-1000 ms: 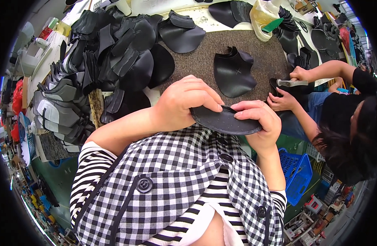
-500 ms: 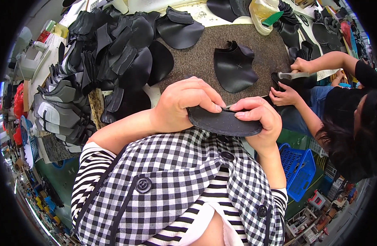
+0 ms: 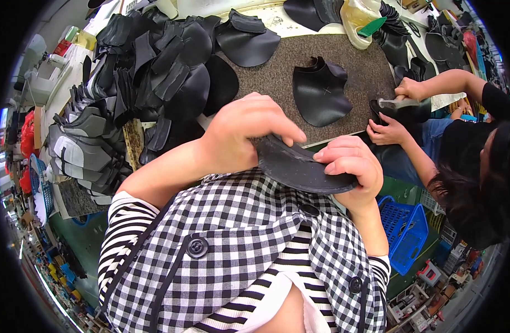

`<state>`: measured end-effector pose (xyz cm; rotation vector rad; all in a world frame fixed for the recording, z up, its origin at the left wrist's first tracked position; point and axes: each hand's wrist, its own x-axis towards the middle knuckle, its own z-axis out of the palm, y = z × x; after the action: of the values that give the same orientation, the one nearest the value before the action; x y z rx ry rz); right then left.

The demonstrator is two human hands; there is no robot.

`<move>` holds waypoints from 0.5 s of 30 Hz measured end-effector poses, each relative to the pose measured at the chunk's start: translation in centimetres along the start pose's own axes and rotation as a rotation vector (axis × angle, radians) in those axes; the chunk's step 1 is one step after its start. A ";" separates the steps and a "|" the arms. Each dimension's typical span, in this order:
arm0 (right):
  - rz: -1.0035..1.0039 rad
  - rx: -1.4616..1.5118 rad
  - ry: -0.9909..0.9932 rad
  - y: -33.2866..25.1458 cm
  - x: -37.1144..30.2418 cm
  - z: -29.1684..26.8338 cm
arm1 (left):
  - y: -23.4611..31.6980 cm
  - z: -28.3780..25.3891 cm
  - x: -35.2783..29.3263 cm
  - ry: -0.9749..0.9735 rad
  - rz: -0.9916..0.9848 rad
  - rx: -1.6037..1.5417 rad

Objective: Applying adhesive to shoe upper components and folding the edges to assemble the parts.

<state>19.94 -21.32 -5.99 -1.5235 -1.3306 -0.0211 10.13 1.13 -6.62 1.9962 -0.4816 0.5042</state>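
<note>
Close to my chest I hold a curved black leather shoe piece (image 3: pixel 299 168) with a raised, folded upper edge. My left hand (image 3: pixel 238 130) grips its left end, index finger lifted slightly off the edge and thumb hidden. At the other end, the fingers of my right hand (image 3: pixel 353 166) are bent over the top edge, pinching it. Beyond my hands, a shaped black leather upper piece (image 3: pixel 320 93) with a small cross mark lies on the brown textured mat (image 3: pixel 260 83).
Left on the table is a heap of black leather pieces (image 3: pixel 188 91) beside stacked grey-and-white pieces (image 3: pixel 77 144). A yellowish container (image 3: pixel 355 25) with a green object stands far back. At right a co-worker's hands (image 3: pixel 391 130) work with a tool, above a blue basket (image 3: pixel 402 233).
The left index finger has lifted from the leather piece's top edge, uncovering more of its face. The piece has tilted, its right end a little lower, with the right fingers still on it.
</note>
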 end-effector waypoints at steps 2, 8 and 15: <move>-0.029 -0.040 -0.030 -0.4 0.3 -0.1 | 0.2 0.3 0.2 -0.041 0.080 0.064; 0.013 -0.035 -0.068 -0.7 0.7 0.0 | 0.6 0.9 0.4 -0.042 0.174 0.120; 0.382 0.051 -0.101 -0.9 0.4 -1.1 | -0.2 0.5 0.2 -0.106 0.150 0.011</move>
<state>20.07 -21.94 -4.66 -1.7300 -1.0889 0.3333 10.50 0.78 -6.83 2.0136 -0.6989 0.4957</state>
